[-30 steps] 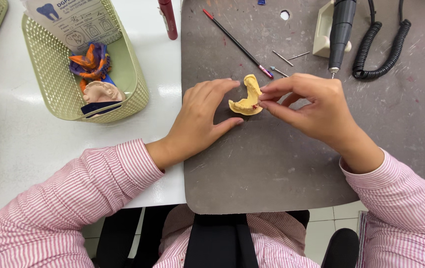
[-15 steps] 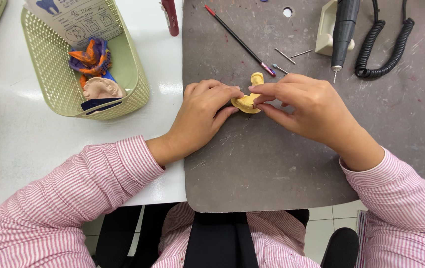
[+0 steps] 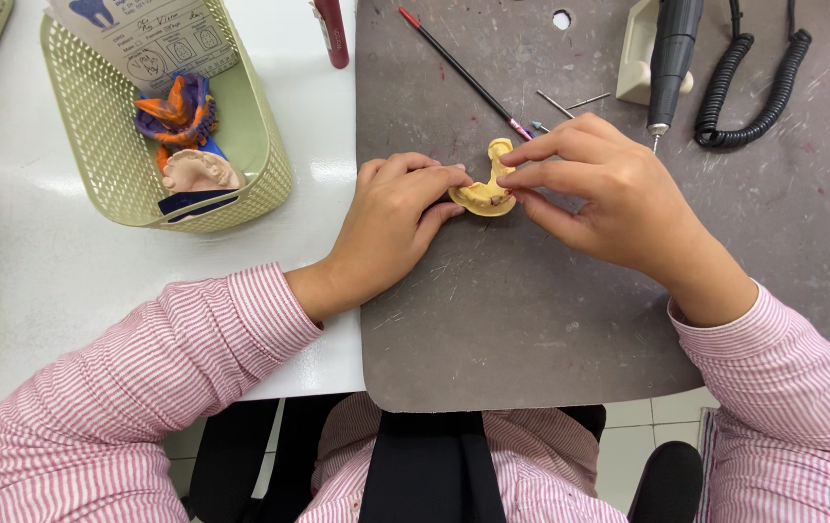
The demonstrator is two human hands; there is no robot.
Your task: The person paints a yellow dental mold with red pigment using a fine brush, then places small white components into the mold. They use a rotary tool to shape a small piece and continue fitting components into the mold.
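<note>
A white table top fills the left half of the frame and is lit evenly from above, with a soft glare seen near its middle. A worn grey mat, scratched and speckled, is laid over the right half. Pale floor tiles are seen along the lower edge, beside a dark chair.

Long sleeves in fine pink-and-white stripes reach both wrists; a dark apron covers the lap.
</note>
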